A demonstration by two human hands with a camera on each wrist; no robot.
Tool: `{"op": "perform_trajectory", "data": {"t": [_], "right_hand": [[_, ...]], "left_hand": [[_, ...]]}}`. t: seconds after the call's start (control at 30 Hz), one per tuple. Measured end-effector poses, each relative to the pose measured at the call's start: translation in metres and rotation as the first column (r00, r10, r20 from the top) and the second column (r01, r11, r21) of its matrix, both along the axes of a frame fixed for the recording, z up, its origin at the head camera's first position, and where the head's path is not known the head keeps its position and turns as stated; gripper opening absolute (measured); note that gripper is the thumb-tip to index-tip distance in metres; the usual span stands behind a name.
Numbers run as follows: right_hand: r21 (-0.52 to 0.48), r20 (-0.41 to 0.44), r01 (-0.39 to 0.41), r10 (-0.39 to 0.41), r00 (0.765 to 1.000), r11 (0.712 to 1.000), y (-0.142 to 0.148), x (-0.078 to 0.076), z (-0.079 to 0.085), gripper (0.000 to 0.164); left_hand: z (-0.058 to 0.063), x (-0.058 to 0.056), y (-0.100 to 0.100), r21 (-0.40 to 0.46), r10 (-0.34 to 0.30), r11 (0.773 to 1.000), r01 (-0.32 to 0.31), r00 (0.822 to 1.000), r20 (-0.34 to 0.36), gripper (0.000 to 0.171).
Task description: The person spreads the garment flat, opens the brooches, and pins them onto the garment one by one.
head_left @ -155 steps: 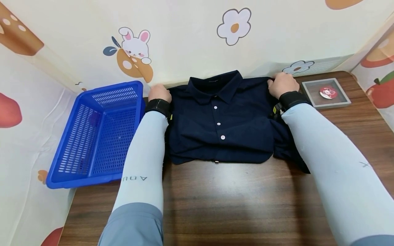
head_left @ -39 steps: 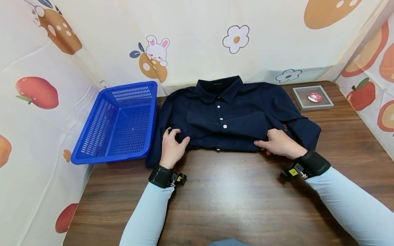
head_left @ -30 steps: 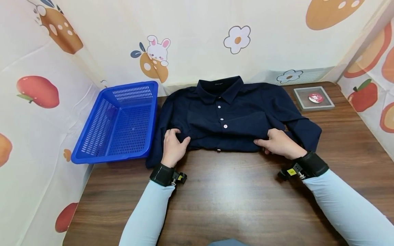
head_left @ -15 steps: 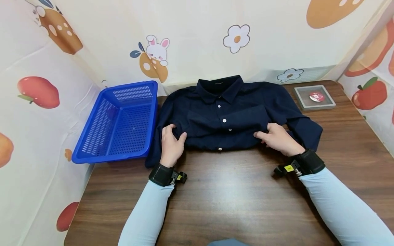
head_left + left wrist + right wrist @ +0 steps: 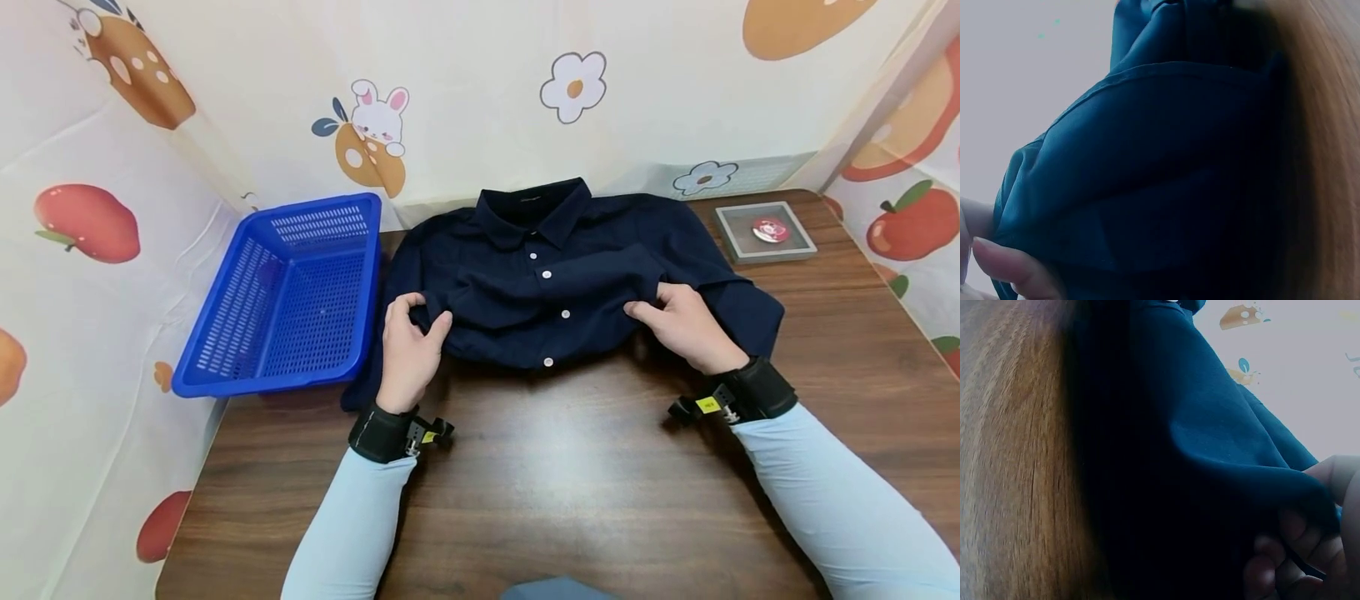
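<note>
A dark navy button-up shirt (image 5: 510, 292) lies across the table, its collar against the back wall and white buttons facing up. My left hand (image 5: 409, 354) pinches the shirt's left side; the left wrist view shows thumb and finger meeting on the cloth (image 5: 1135, 144). On the other side, my right hand (image 5: 688, 327) grips the fabric between thumb and curled fingers, seen also in the right wrist view on the cloth (image 5: 1229, 425). The front part between both hands is lifted a little and bulges. One sleeve (image 5: 746, 312) lies folded at the right; the left one is partly hidden by my hand.
A blue plastic basket (image 5: 352, 367) stands left of the shirt, close to its sleeve. At the back right sits a grey square tray (image 5: 738, 246) with a red round badge (image 5: 770, 230). The brown wooden table (image 5: 555, 492) extends toward me, and patterned cloth walls (image 5: 480, 100) enclose it.
Both hands have moved from the shoulders down to the lower front of the shirt. Over the last second they rise slightly, lifting the cloth; its folds shift and the lower buttons show more.
</note>
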State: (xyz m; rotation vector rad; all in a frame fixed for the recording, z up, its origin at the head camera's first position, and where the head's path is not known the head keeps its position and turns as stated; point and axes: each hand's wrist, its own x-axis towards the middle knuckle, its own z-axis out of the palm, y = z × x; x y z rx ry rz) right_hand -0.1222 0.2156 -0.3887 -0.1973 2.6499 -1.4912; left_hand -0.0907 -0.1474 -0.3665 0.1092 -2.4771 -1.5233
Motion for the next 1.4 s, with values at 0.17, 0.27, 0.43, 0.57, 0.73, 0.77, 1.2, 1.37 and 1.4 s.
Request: {"op": "perform_trajectory", "data": {"t": [0.17, 0.27, 0.43, 0.57, 0.73, 0.77, 1.2, 1.37, 1.4], "right_hand": [[-0.058, 0.0, 0.0, 0.0, 1.0, 0.998, -0.001, 0.002, 0.004, 0.039], [-0.113, -0.009, -0.002, 0.001, 1.0, 0.994, -0.002, 0.003, 0.007, 0.035], [-0.241, -0.056, 0.028, -0.042, 0.998, 0.97, -0.004, 0.003, 0.011, 0.023], [-0.278, -0.104, 0.044, -0.075, 0.992, 0.96, -0.003, 0.004, 0.016, 0.023], [-0.291, -0.154, 0.065, -0.114, 0.981, 0.955, -0.001, 0.007, 0.026, 0.027], [-0.294, -0.161, 0.072, -0.123, 0.979, 0.953, 0.0, 0.008, 0.028, 0.029], [-0.57, -0.044, 0.021, -0.057, 0.997, 0.821, 0.002, 0.013, 0.041, 0.029], [-0.416, -0.006, -0.047, 0.049, 0.999, 0.908, 0.002, 0.013, 0.04, 0.033], [-0.385, 0.003, -0.062, 0.069, 0.998, 0.921, 0.002, 0.012, 0.04, 0.034]], "left_hand": [[0.009, 0.004, 0.004, 0.077, -0.009, 0.997, 0.01, 1.0, -0.021, 0.025], [0.014, 0.007, 0.006, 0.174, -0.027, 0.984, 0.029, 0.999, -0.018, 0.023], [0.02, 0.009, 0.007, 0.387, -0.076, 0.919, 0.076, 0.997, -0.015, 0.029], [0.024, 0.009, 0.007, 0.521, -0.082, 0.849, 0.089, 0.996, -0.035, 0.029], [0.03, 0.01, 0.005, 0.642, -0.035, 0.764, 0.066, 0.998, -0.06, 0.03], [0.032, 0.01, 0.005, 0.654, -0.024, 0.754, 0.06, 0.998, -0.064, 0.03], [0.063, 0.03, -0.007, 0.584, -0.163, 0.794, 0.169, 0.985, -0.064, 0.02], [0.07, 0.037, -0.013, 0.322, -0.401, 0.872, 0.369, 0.915, 0.037, 0.02], [0.07, 0.038, -0.014, 0.261, -0.43, 0.878, 0.402, 0.9, 0.062, 0.02]]}}
